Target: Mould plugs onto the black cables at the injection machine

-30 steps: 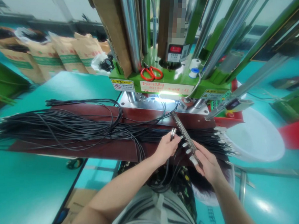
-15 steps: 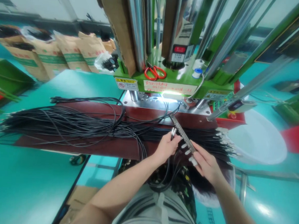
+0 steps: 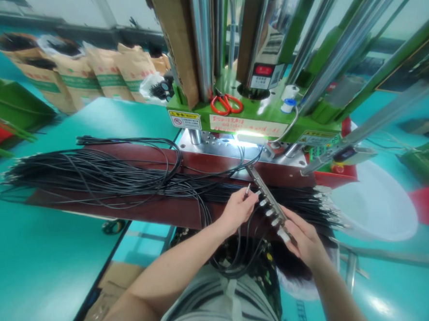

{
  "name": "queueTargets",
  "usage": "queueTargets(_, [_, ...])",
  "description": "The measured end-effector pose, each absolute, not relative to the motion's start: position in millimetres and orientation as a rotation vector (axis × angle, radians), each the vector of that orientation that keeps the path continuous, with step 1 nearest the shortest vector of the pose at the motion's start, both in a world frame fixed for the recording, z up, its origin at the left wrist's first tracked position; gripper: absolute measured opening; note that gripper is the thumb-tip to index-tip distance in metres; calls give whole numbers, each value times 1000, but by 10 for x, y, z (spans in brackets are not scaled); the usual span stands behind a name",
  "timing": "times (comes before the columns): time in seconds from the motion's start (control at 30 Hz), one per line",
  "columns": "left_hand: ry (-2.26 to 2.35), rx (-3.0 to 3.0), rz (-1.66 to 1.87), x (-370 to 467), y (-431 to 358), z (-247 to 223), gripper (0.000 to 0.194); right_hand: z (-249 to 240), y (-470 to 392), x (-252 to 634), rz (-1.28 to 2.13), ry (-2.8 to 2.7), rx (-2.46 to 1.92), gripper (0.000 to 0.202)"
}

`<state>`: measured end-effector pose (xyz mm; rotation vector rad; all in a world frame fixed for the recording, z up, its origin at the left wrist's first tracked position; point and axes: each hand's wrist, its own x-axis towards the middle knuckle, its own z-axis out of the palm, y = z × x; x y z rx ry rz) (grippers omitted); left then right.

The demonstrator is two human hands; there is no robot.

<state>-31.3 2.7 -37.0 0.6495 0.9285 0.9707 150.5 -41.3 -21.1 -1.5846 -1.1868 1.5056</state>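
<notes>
My right hand is closed round the lower end of a slotted metal bar, which slants up and to the left. Several pale connectors of cables sit in a row along the bar's left side. My left hand is pinched on a black cable beside the bar, and the cable's small metal end sticks up past the fingers. Looped black cables hang below the hands in front of my lap. Behind the hands, a thick bundle of black cables lies across a dark red board.
A green press with a lit metal bed stands ahead. Red-handled scissors and a spool rest on it. A white tub stands at right. Paper sacks line the far left.
The wide metal tip above my left hand now appears as a thin one. More connectors show along the bar, and the bar with my right hand has moved slightly right and down.
</notes>
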Motion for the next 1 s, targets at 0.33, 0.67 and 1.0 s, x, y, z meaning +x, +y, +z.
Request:
queueTargets(0.33, [891, 614, 942, -349, 46, -395, 34, -194, -399, 1514, 1531, -1291, -1623, 55])
queueTargets(0.67, [947, 904, 904, -449, 42, -484, 42, -192, -412, 1506, 1512, -1265, -1635, 50])
queueTargets(1.0, [754, 982, 672, -628, 122, -395, 53, -159, -390, 1552, 1653, -1222, -1594, 50])
